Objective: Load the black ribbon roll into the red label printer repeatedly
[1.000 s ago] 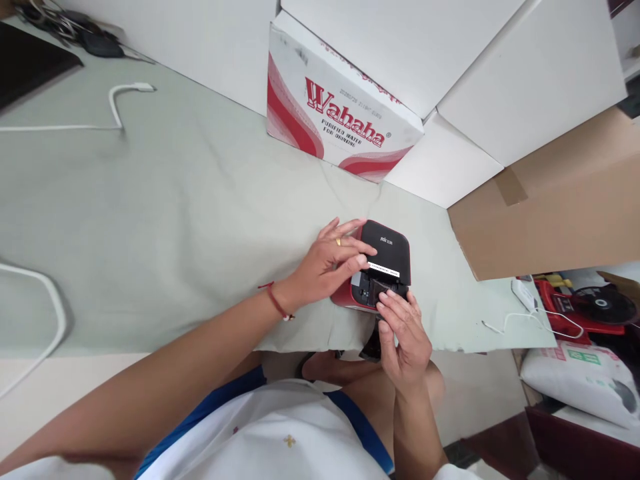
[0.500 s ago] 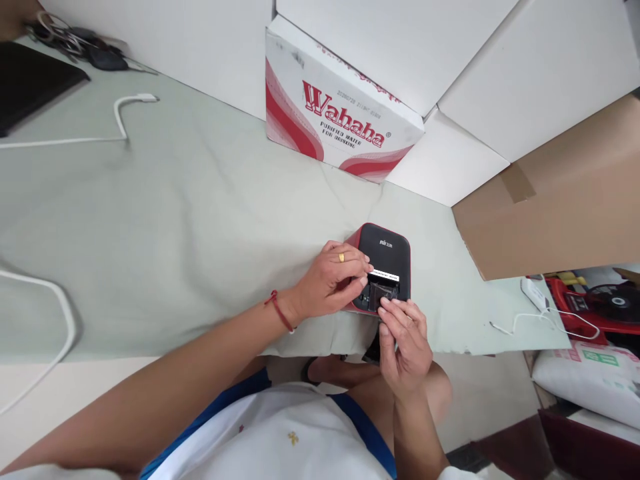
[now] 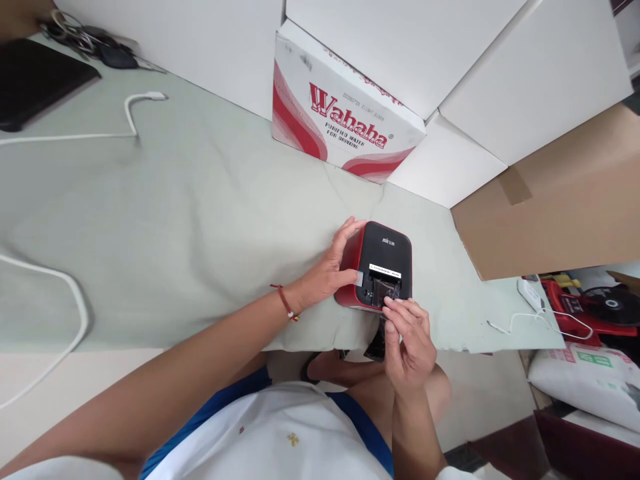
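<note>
A small red-and-black boxy machine (image 3: 387,248), perhaps a label printer, stands at the table's front edge. My left hand (image 3: 327,270) grips its red left side, fingers along the far end and thumb on a grey tab (image 3: 359,279) near the front. A white sticker strip (image 3: 385,271) lies above the front opening. Shiny black film (image 3: 384,292) comes out of that opening and hangs over the edge. With fingertips on this film, my right hand (image 3: 407,337) holds it at the machine's lower right; the exact pinch is partly hidden.
A white-and-red Wahaha carton (image 3: 345,110) stands against the white wall panels. At right is a large brown cardboard box (image 3: 550,207). White cables (image 3: 75,293) lie on the green cloth (image 3: 240,220); a dark flat object (image 3: 40,83) and keys (image 3: 107,50) sit far left.
My left hand has moved from above the front opening to the machine's left side, its thumb now on the grey tab. The sticker and opening are more exposed. My right hand stays on the film.
</note>
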`<state>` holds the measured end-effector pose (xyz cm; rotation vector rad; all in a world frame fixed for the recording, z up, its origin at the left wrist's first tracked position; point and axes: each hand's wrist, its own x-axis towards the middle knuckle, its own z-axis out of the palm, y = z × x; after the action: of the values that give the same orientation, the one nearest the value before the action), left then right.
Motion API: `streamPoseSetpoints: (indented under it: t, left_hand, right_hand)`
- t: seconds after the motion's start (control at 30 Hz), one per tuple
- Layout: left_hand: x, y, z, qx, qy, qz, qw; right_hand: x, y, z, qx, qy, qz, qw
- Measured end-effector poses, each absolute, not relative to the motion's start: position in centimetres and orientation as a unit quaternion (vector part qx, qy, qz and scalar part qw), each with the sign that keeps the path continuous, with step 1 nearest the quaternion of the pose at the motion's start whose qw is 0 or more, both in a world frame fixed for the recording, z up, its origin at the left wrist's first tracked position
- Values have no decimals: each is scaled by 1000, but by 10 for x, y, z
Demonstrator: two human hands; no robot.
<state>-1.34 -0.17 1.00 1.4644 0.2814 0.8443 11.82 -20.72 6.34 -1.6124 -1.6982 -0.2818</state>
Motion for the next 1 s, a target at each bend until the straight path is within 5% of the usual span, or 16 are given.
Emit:
streamPoseSetpoints:
  t: [0.4, 0.47, 0.6, 0.7, 0.87, 1.0]
  left_hand:
    - [-14, 4, -1, 655, 91, 336, 671]
    - [-12, 5, -1, 646, 88, 335, 680]
    - [-7, 7, 1, 628, 93, 336, 696]
    - [-5, 7, 2, 625, 107, 329, 699]
    - [-5, 6, 3, 621, 109, 331, 702]
    - [-8, 3, 7, 626, 103, 342, 693]
  right_hand:
    - [152, -156, 112, -713, -614, -16, 337]
    - [163, -129, 126, -754, -607, 45, 246]
    - [168, -77, 145, -771, -621, 128, -66]
    - [161, -56, 150, -754, -621, 145, -155]
    - [152, -70, 152, -780, -602, 109, -130]
    - [165, -134, 170, -804, -582, 90, 88]
